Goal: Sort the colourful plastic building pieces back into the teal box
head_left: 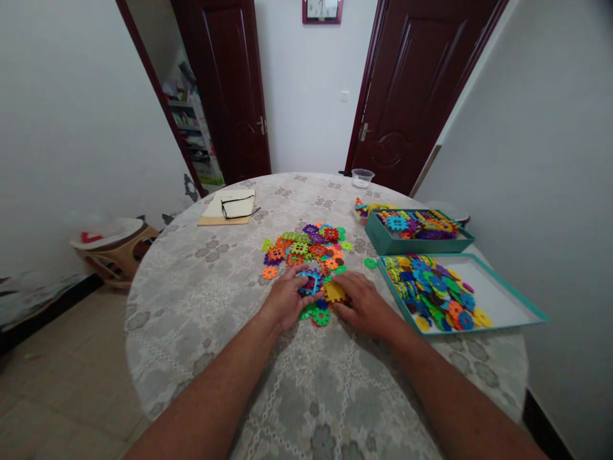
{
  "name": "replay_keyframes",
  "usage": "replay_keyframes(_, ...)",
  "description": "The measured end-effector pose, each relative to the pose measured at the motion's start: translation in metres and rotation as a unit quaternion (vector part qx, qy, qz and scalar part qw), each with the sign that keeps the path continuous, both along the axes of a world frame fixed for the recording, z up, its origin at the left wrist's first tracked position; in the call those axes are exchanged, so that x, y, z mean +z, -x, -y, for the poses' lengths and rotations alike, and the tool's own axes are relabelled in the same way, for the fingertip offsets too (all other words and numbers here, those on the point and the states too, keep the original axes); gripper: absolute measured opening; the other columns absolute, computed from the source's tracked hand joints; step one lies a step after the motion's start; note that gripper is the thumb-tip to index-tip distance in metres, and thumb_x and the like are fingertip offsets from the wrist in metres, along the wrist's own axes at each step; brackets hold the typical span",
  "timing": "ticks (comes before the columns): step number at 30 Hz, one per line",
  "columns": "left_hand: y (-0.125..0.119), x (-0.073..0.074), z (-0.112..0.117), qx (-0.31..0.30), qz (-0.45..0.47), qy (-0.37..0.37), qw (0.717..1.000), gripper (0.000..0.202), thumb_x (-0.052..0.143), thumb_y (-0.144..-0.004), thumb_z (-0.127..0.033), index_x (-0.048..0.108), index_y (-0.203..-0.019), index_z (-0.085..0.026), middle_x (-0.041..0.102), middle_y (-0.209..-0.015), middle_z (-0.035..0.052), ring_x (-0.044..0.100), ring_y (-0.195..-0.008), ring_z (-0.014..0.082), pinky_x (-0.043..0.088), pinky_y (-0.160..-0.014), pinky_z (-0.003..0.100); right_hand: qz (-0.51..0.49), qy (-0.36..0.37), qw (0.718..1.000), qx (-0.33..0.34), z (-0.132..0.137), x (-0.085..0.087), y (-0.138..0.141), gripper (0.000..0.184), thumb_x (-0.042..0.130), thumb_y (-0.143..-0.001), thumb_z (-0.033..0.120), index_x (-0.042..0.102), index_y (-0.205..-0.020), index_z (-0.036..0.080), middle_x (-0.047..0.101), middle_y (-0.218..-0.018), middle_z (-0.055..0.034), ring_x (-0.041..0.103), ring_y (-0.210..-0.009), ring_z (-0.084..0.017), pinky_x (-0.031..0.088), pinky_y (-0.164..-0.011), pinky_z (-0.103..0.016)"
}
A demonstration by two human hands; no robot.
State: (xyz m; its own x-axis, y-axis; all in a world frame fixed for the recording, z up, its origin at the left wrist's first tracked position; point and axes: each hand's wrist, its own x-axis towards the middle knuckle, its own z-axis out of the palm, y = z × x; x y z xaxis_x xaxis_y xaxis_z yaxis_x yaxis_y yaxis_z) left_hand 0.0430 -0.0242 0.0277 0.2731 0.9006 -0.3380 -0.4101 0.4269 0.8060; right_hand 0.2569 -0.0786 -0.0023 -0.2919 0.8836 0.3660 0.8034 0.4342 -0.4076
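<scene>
A heap of flat, toothed plastic building pieces (306,246) in many colours lies in the middle of a round table (201,294) with a grey patterned cloth. My left hand (286,297) rests at the near edge of the heap, fingers curled around a blue square piece (310,282). My right hand (364,301) lies beside it, fingers pinching a yellow square piece (334,292). The two pieces sit close together between my hands. Green and red round pieces (320,315) lie just under them.
Right of the heap stand a teal box (383,241) full of pieces and its shallow teal lid (522,305) with more. Glasses on a notebook (228,207) lie at the far left, a clear cup (362,177) at the far edge. A stool (115,246) stands left.
</scene>
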Motion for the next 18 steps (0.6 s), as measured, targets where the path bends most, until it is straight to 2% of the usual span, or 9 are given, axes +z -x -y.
replay_keyframes(8,0.0,-0.003,-0.001,-0.026,0.009,0.004,1.0,0.042,0.062,-0.087,-0.01,0.059,-0.128,-0.017,0.07,-0.105,0.0112,0.07,-0.089,0.0197,0.068,-0.078,0.04,-0.059,-0.034,0.997,-0.038,-0.008,-0.001,-0.004,0.041,0.067,-0.096,0.034,0.064,-0.135,0.02,0.071,-0.127,-0.0153,0.065,-0.119,-0.032,0.051,-0.107,-0.054)
replay_keyframes(11,0.0,-0.004,0.0,-0.036,0.005,0.003,0.999,0.041,0.062,-0.089,-0.011,0.058,-0.129,-0.018,0.07,-0.11,0.012,0.07,-0.093,0.0207,0.068,-0.078,0.039,-0.072,-0.06,0.995,-0.034,-0.007,0.0,-0.002,0.042,0.066,-0.097,0.035,0.063,-0.136,0.021,0.07,-0.13,-0.0154,0.065,-0.121,-0.032,0.051,-0.108,-0.054)
replay_keyframes(18,-0.003,-0.001,0.004,-0.047,0.03,-0.003,0.998,0.035,0.065,-0.087,-0.013,0.063,-0.122,-0.018,0.07,-0.104,0.009,0.07,-0.089,0.0192,0.067,-0.074,0.035,-0.094,-0.122,0.988,-0.02,-0.002,0.004,0.006,0.047,0.069,-0.098,0.036,0.059,-0.142,0.022,0.068,-0.136,-0.0151,0.062,-0.127,-0.031,0.051,-0.111,-0.053)
